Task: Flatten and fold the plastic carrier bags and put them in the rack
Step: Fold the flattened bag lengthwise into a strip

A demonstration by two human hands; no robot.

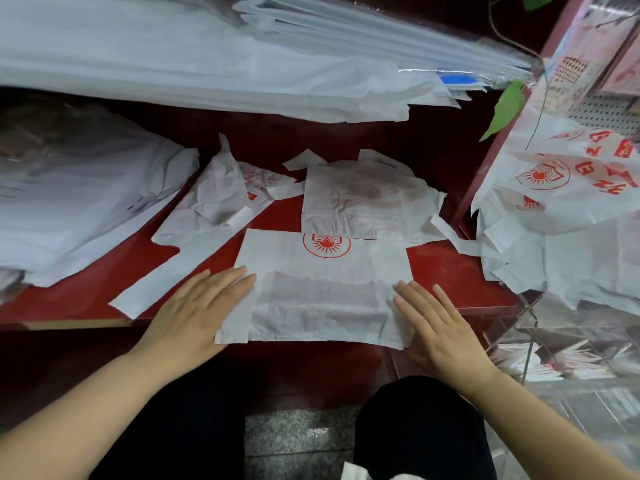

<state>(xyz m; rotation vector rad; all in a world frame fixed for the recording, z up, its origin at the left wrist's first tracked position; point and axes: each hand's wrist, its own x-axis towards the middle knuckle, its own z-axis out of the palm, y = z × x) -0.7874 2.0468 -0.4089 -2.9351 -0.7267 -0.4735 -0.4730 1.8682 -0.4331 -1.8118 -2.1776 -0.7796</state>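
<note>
Left hand and right hand flat, fingers straight, pressing opposite ends of white red-logo plastic carrier bag; bag lies between them on red shelf.

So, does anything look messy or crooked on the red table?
Yes. Behind the flat bag that the left hand and right hand press, the left crumpled bag lies twisted with a handle poking up, and the middle crumpled bag is wrinkled, its corners askew.
</note>
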